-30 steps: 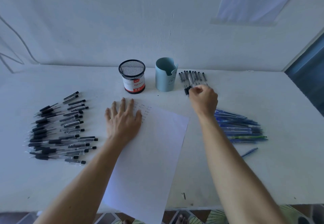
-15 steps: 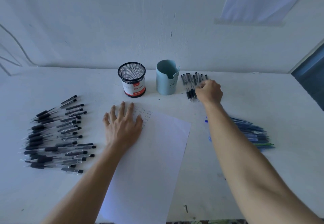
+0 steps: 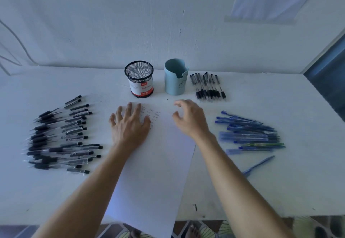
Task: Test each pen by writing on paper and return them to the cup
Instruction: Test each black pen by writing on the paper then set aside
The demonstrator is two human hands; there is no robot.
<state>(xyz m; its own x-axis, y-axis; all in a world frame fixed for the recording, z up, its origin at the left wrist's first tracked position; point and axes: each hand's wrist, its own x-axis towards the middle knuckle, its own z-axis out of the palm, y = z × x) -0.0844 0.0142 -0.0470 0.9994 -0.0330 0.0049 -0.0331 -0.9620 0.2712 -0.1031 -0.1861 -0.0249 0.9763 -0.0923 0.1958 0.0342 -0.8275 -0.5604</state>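
A white sheet of paper (image 3: 156, 167) lies in the middle of the table, with small handwritten words near its top. My left hand (image 3: 129, 125) presses flat on its upper left corner. My right hand (image 3: 190, 119) hovers over the sheet's upper right, fingers loosely curled, holding nothing. A black mesh cup (image 3: 139, 78) and a light blue cup (image 3: 175, 77) stand behind the paper. A neat row of black pens (image 3: 209, 86) lies to the right of the blue cup, beyond my right hand.
A large pile of black pens (image 3: 59, 137) covers the table's left side. Blue pens (image 3: 250, 133) lie heaped at the right, and one lone blue pen (image 3: 259, 165) rests nearer the front. The white table (image 3: 280, 191) ends at its front edge; a wall stands behind.
My right hand has pulled back from the row of black pens beside the blue cup, toward the paper, and now holds nothing. My left hand stays on the sheet.
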